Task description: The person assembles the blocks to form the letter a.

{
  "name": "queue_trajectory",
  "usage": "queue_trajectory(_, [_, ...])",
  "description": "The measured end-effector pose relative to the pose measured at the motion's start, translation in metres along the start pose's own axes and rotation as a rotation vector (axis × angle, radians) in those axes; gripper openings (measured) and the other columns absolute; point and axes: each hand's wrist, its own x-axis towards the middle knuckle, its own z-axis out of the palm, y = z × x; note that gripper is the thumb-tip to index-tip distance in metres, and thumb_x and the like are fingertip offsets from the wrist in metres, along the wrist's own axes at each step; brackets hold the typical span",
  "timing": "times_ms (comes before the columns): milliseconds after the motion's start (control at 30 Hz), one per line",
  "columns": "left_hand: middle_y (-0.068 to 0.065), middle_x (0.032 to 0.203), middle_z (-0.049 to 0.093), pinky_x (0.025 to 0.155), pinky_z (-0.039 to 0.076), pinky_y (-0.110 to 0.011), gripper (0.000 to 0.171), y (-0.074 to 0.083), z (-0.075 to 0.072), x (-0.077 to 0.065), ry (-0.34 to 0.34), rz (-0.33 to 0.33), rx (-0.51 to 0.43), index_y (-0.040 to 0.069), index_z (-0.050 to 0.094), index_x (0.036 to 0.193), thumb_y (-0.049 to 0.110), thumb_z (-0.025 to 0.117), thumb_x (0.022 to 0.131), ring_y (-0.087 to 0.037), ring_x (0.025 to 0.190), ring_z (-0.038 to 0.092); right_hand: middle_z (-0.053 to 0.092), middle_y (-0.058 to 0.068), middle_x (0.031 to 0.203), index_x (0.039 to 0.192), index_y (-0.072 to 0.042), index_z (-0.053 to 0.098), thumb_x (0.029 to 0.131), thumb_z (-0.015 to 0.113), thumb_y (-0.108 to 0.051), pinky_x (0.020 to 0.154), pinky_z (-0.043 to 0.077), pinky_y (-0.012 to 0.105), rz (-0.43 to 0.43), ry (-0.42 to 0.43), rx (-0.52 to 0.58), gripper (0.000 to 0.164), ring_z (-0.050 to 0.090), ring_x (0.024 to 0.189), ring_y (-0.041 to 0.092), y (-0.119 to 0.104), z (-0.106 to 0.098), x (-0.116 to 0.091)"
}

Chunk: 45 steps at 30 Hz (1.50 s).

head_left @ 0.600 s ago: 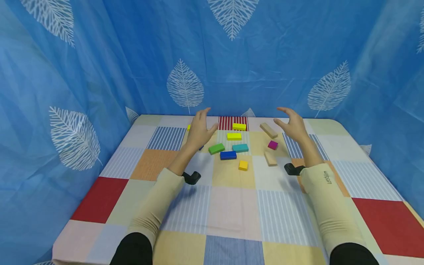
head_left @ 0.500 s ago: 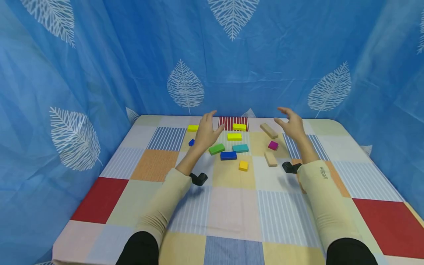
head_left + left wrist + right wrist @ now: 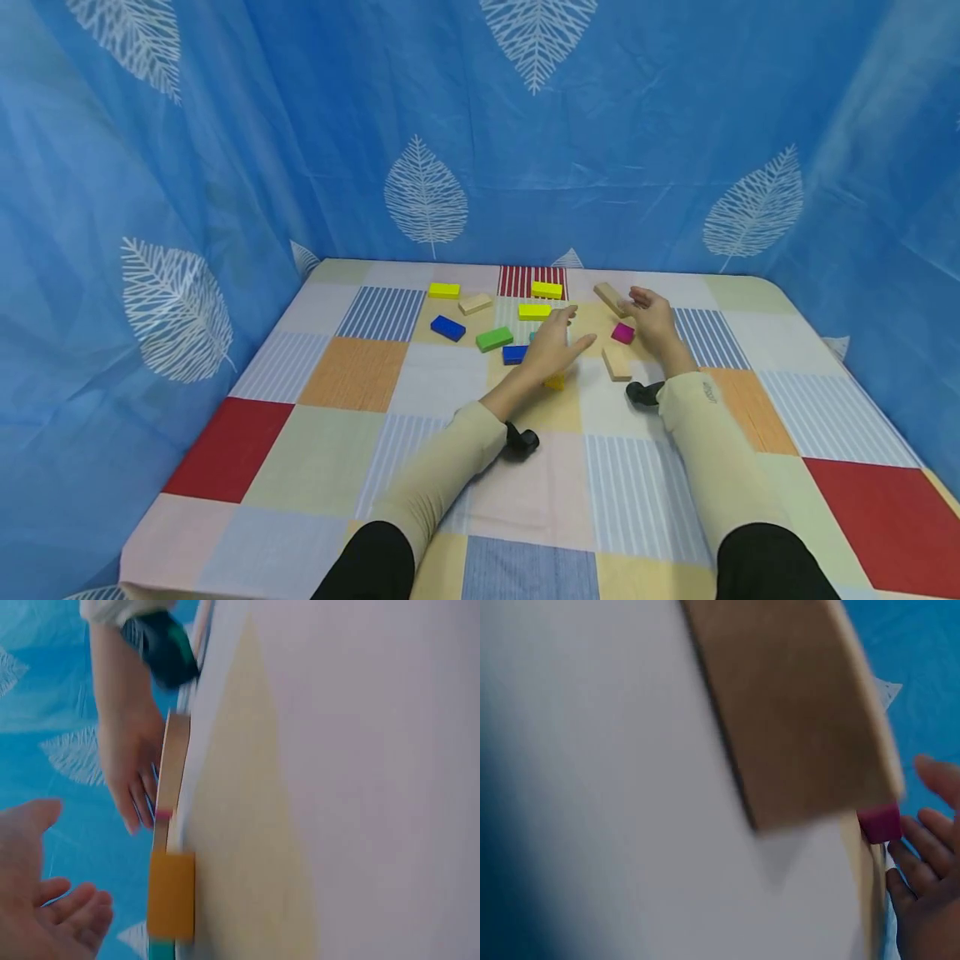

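My left hand [image 3: 551, 348] is over the middle of the blocks with fingers extended and thumb apart, holding nothing. In the head view it partly covers a blue block [image 3: 513, 355], a teal block and an orange-yellow block [image 3: 555, 382]. The orange block [image 3: 172, 895] also shows beside that hand in the left wrist view. My right hand [image 3: 655, 323] has its fingertips right at the near end of a plain wooden block [image 3: 609, 298], with loosely bent fingers. Close by lie a magenta cube [image 3: 622, 333] and another wooden block [image 3: 617, 364], seen large in the right wrist view.
Left of the hands lie a green block [image 3: 494, 338], another blue block [image 3: 447, 327], a short wooden block [image 3: 476, 303] and several yellow blocks [image 3: 444, 291]. A patchwork cloth [image 3: 330, 450] covers the table. Blue leaf-print curtain [image 3: 300, 167] hangs behind and at both sides.
My left hand has moved right and nearer, uncovering the left blue block and the short wooden block. My right hand has shifted slightly nearer and left, beside the far wooden block.
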Motion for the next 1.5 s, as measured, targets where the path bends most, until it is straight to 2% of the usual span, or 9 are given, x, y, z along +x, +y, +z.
queue_trajectory(100, [-0.008, 0.135, 0.045, 0.098, 0.038, -0.03, 0.072, 0.007, 0.014, -0.001, -0.121, 0.014, 0.043, 0.005, 0.033, 0.142, 0.046, 0.058, 0.088, -0.019, 0.121, 0.045, 0.039, 0.021, 0.139, 0.138, 0.003, 0.037, 0.091, 0.059, -0.019, 0.103, 0.03, 0.04, 0.031, 0.003, -0.006, 0.057, 0.036, 0.128, 0.034, 0.012, 0.003, -0.002])
queue_trajectory(267, [-0.007, 0.139, 0.042, 0.101, 0.033, -0.029, 0.083, 0.011, 0.03, -0.003, -0.245, 0.055, 0.193, 0.006, 0.033, 0.142, 0.058, 0.058, 0.082, -0.018, 0.125, 0.041, 0.05, 0.022, 0.129, 0.134, 0.002, 0.044, 0.088, 0.063, -0.018, 0.09, 0.044, 0.03, -0.05, 0.041, -0.077, 0.054, 0.048, 0.116, 0.033, 0.02, 0.008, -0.003])
queue_trajectory(333, [-0.006, 0.138, 0.044, 0.1, 0.035, -0.029, 0.084, 0.011, 0.034, -0.004, -0.255, 0.071, 0.26, 0.007, 0.035, 0.142, 0.061, 0.057, 0.08, -0.017, 0.124, 0.042, 0.055, 0.023, 0.122, 0.132, 0.002, 0.048, 0.087, 0.065, -0.017, 0.078, 0.045, 0.019, -0.084, 0.062, -0.121, 0.052, 0.053, 0.107, 0.033, 0.021, 0.01, -0.004])
queue_trajectory(433, [-0.003, 0.136, 0.047, 0.099, 0.036, -0.031, 0.084, 0.012, 0.038, -0.005, -0.253, 0.079, 0.329, 0.009, 0.039, 0.14, 0.062, 0.058, 0.079, -0.016, 0.122, 0.043, 0.06, 0.025, 0.111, 0.129, 0.002, 0.051, 0.086, 0.067, -0.015, 0.065, 0.038, 0.01, -0.102, 0.09, -0.16, 0.049, 0.056, 0.099, 0.032, 0.021, 0.012, -0.006])
queue_trajectory(667, [0.003, 0.134, 0.048, 0.096, 0.035, -0.03, 0.075, 0.017, 0.042, -0.005, -0.247, 0.067, 0.414, 0.017, 0.044, 0.138, 0.063, 0.056, 0.08, -0.012, 0.122, 0.041, 0.062, 0.026, 0.104, 0.125, 0.003, 0.055, 0.086, 0.065, -0.012, 0.063, 0.037, 0.009, -0.108, 0.126, -0.155, 0.043, 0.058, 0.097, 0.034, 0.023, 0.013, -0.008])
queue_trajectory(800, [0.003, 0.131, 0.05, 0.091, 0.037, -0.028, 0.071, 0.017, 0.041, -0.005, -0.239, 0.069, 0.423, 0.017, 0.049, 0.134, 0.061, 0.059, 0.079, -0.012, 0.118, 0.043, 0.063, 0.024, 0.104, 0.123, 0.001, 0.057, 0.086, 0.066, -0.015, 0.063, 0.038, 0.012, -0.09, 0.139, -0.189, 0.042, 0.058, 0.096, 0.032, 0.021, 0.014, -0.009])
queue_trajectory(1033, [0.0, 0.129, 0.052, 0.089, 0.038, -0.029, 0.068, 0.009, 0.029, -0.007, -0.239, 0.078, 0.379, 0.015, 0.053, 0.131, 0.058, 0.062, 0.079, -0.014, 0.118, 0.045, 0.063, 0.019, 0.11, 0.12, -0.001, 0.061, 0.083, 0.07, -0.022, 0.081, 0.045, 0.039, -0.017, 0.128, -0.279, 0.043, 0.056, 0.105, 0.034, 0.007, 0.014, -0.011])
queue_trajectory(1200, [-0.002, 0.131, 0.05, 0.094, 0.037, -0.031, 0.066, 0.0, 0.022, -0.011, -0.24, 0.101, 0.34, 0.014, 0.052, 0.131, 0.056, 0.062, 0.08, -0.016, 0.121, 0.043, 0.063, 0.019, 0.11, 0.119, 0.0, 0.061, 0.082, 0.07, -0.023, 0.082, 0.046, 0.041, -0.003, 0.113, -0.287, 0.044, 0.057, 0.103, 0.033, -0.002, 0.018, -0.016])
queue_trajectory(1500, [-0.005, 0.134, 0.049, 0.102, 0.031, -0.032, 0.064, -0.012, 0.008, -0.018, -0.26, 0.14, 0.303, 0.012, 0.05, 0.133, 0.05, 0.063, 0.083, -0.019, 0.123, 0.042, 0.064, 0.019, 0.107, 0.116, 0.001, 0.063, 0.08, 0.072, -0.023, 0.078, 0.049, 0.044, -0.085, 0.151, -0.317, 0.044, 0.062, 0.095, 0.034, -0.009, 0.035, -0.036])
